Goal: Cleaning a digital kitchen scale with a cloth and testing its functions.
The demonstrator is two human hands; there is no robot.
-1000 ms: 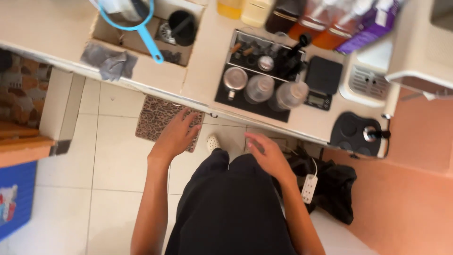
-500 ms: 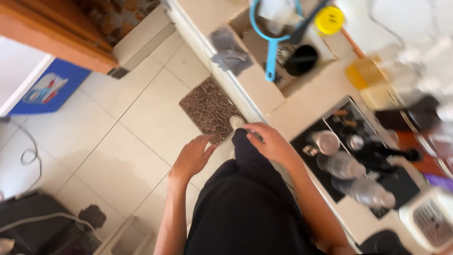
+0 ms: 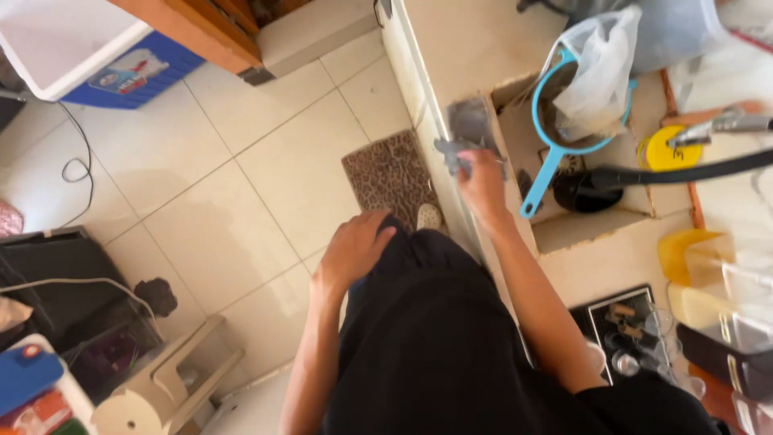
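The right hand (image 3: 483, 181) had closed its fingers on a crumpled grey cloth rag (image 3: 465, 133) lying on the pale counter edge (image 3: 419, 76) beside the sunken sink (image 3: 515, 129). The rag looked soft, limp and light, best gathered in a bunch at its middle. Just beyond the grip hung a blue plastic strainer (image 3: 547, 145). The left hand (image 3: 354, 250) rested loosely open on the black trousers (image 3: 427, 338), holding nothing.

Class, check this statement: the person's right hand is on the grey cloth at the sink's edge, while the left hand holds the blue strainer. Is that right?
Not quite. The head view shows the left hand resting against the person's dark clothing, holding nothing. The blue strainer lies in the sink, untouched. The right hand is indeed on the grey cloth.
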